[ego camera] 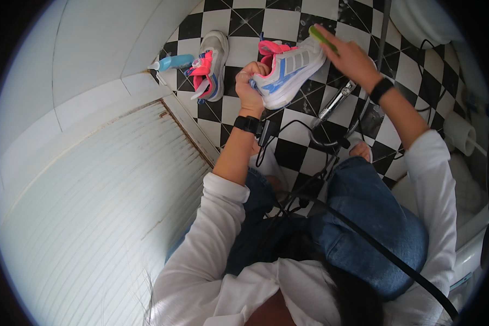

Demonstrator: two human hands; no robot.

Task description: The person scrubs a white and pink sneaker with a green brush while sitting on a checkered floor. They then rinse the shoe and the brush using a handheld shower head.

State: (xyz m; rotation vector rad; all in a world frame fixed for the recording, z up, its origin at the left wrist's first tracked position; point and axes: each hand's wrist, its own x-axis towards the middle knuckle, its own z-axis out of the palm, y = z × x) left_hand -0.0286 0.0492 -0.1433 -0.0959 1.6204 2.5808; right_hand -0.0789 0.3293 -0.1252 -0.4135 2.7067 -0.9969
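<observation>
My left hand (pixel 249 87) grips a white sneaker (pixel 291 75) with blue stripes and a pink lining by its heel and opening, toe tilted up to the right. In my right hand (pixel 356 61) is a green scrubbing brush (pixel 322 39), held against the toe of that sneaker; its bristles are hidden. The matching sneaker (pixel 214 65) rests on the floor to the left. Beside it lies a blue plastic bottle (pixel 175 62) with a white cap, on its side.
A chrome hand shower (pixel 337 100) and its metal hose (pixel 360 118) lie on the checkered tile floor (pixel 291 155) near my right foot. Black cables trail between my legs. A ribbed white panel (pixel 106 203) stands at the left, a toilet paper roll (pixel 459 132) at the right.
</observation>
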